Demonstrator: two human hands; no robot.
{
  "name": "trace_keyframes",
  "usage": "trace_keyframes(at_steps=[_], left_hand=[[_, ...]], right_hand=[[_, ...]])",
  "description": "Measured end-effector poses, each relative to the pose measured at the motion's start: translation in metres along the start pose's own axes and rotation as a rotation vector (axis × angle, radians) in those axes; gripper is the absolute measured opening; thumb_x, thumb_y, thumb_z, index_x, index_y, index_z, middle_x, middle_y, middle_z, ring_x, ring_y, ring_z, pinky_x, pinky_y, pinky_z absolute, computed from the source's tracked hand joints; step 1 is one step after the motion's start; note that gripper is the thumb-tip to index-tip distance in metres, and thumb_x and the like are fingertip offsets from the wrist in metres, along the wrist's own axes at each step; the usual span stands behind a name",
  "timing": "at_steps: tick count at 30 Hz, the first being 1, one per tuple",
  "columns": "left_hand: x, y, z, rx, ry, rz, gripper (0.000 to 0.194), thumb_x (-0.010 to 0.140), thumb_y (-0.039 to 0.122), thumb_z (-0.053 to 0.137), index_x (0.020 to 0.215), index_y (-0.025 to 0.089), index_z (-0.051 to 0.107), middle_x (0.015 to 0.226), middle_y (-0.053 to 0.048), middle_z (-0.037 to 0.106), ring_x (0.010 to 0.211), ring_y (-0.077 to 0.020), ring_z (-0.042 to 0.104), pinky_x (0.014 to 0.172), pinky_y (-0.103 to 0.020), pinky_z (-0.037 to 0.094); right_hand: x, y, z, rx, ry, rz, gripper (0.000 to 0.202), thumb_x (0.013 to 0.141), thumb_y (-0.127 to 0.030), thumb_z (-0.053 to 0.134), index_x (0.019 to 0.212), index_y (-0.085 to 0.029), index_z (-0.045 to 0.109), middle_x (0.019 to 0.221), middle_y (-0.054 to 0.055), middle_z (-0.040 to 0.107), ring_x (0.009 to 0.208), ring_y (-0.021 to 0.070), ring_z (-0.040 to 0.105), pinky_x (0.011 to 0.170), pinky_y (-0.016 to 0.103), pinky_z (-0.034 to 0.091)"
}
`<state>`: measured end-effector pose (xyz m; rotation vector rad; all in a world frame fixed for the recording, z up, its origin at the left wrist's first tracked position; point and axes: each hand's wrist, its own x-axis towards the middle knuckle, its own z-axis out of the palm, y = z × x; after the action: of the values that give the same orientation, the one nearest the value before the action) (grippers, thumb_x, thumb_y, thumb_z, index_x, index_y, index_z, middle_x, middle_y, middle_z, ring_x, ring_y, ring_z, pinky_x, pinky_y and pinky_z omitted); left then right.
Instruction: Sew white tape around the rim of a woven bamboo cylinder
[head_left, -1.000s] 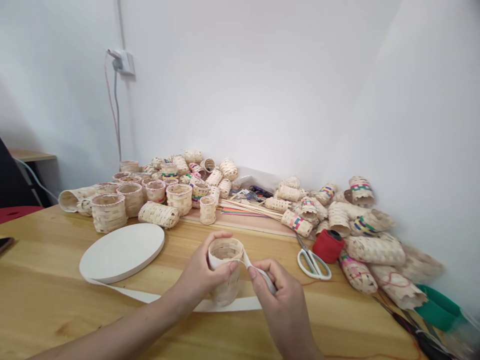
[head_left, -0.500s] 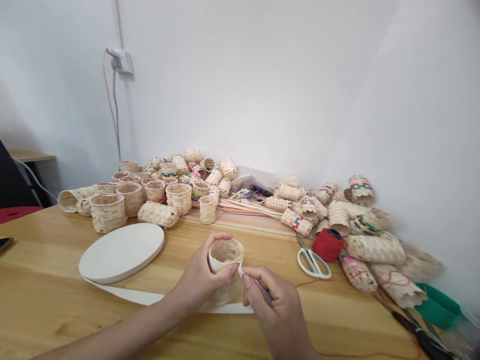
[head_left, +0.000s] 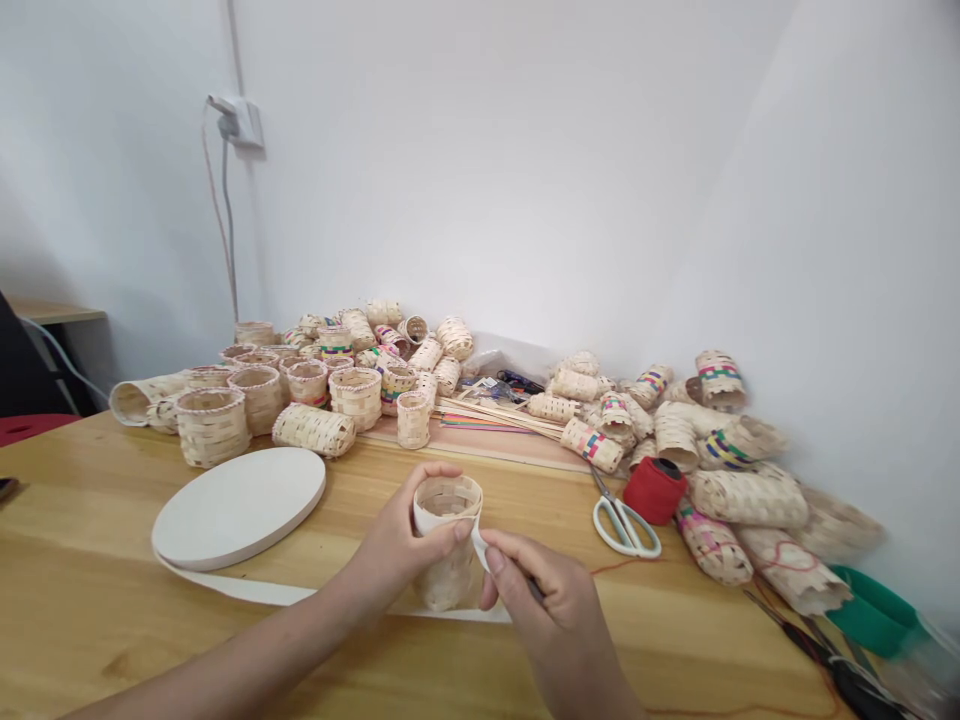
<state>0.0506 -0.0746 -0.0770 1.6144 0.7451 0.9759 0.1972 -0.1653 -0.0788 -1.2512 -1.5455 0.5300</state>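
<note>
My left hand (head_left: 405, 545) is wrapped round a small woven bamboo basket (head_left: 444, 585), its thumb on the outside just below the rim. The basket stands upright with its opening up. A white strip (head_left: 480, 550) goes round the rim, and my right hand (head_left: 559, 605) pinches it at the basket's right side. A dark, slim thing (head_left: 535, 588) shows among the right fingers; its kind is hidden. A flat white roll of strip (head_left: 240, 505) lies on the left, its tail running along the table behind my left forearm and the basket.
Finished-looking woven baskets (head_left: 214, 425) crowd the back left. More woven tubes (head_left: 750, 497) are heaped at the right. White-handled scissors (head_left: 627, 527) lie beside a red thread spool (head_left: 655, 490). A green ring-shaped item (head_left: 877, 610) and dark tools (head_left: 847, 680) are at the far right.
The basket's lower part shows more clearly beneath my left hand. My right fingers have shifted slightly along the strip at the rim. The whole view has moved a little.
</note>
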Motion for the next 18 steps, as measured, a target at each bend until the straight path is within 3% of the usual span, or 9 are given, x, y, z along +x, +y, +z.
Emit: trace_keyframes(at_steps=[7,18], left_hand=[[0.0005,-0.0037,-0.0008,-0.038,-0.024,0.009,0.055,0.069,0.045,0.070,0.111,0.020,0.045,0.090,-0.004,0.065,0.085,-0.0222,0.061,0.075,-0.031,0.047],[-0.0005,-0.0008,0.0000,-0.018,-0.078,0.006,0.059,0.069,0.045,0.070,0.115,0.020,0.042,0.089,-0.003,0.064,0.085,-0.0213,0.059,0.075,-0.030,0.045]], right_hand=[[0.0000,0.0018,-0.0003,0.017,-0.012,0.016,0.029,0.092,-0.032,0.044,0.103,-0.022,0.069,0.058,-0.003,0.060,0.055,0.0113,0.054,0.056,0.019,0.041],[0.0013,0.0011,-0.0014,0.031,-0.025,0.027,0.028,0.090,-0.032,0.047,0.102,-0.021,0.070,0.056,-0.003,0.061,0.052,0.0099,0.051,0.052,0.017,0.040]])
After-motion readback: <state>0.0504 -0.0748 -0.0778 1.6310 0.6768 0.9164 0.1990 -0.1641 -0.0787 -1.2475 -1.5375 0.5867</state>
